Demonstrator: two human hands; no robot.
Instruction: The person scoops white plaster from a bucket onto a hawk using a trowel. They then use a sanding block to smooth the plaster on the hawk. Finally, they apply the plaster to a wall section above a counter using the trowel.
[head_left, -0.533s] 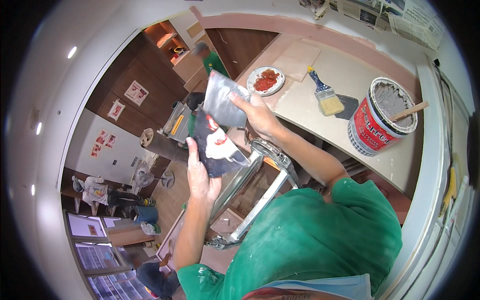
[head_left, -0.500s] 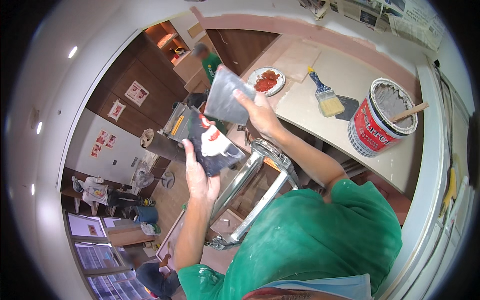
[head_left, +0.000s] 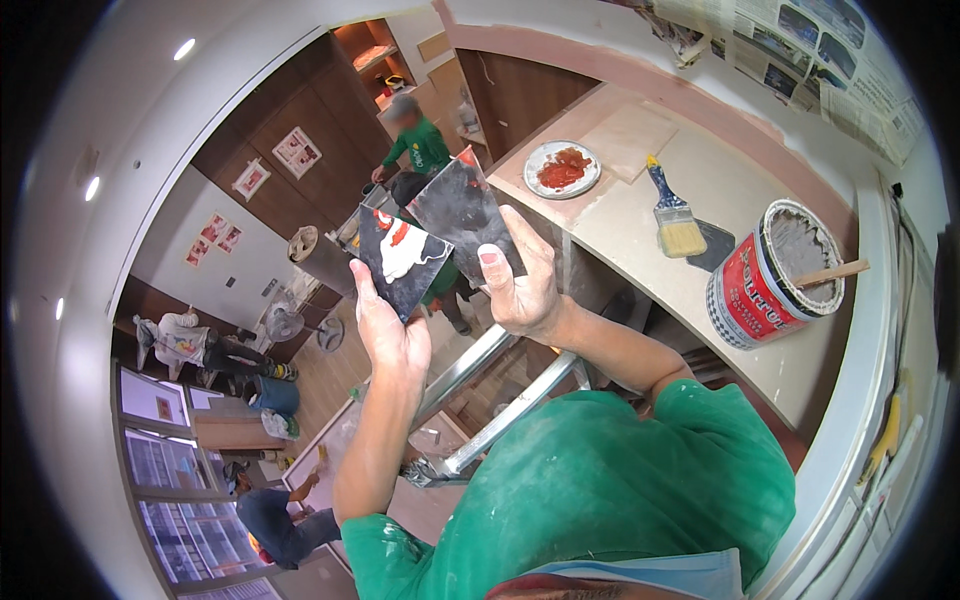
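Note:
In my left hand (head_left: 395, 345) is a dark flat putty board (head_left: 412, 295), held from below with the thumb along its edge. White putty (head_left: 402, 262) and streaks of red paste lie on its face. My right hand (head_left: 525, 290) grips a dark, smeared putty spreader (head_left: 455, 215), with a little red at its upper corner. The spreader's near edge meets or overlaps the right side of the board; whether they touch, I cannot tell. Both hands are raised above the stepladder (head_left: 510, 410).
On the pale counter at right are a paper plate (head_left: 535, 165) of red paste, a paintbrush (head_left: 680, 225) partly over a dark flat plate (head_left: 712, 245), and an open putty tin (head_left: 755, 300) with a wooden stick (head_left: 832, 273). Co-workers (head_left: 425, 145) stand beyond and lower left.
My right wrist has turned, bringing the spreader's darker face into view and its near edge down toward the board. The left hand tilts the board differently, and the whole view has shifted.

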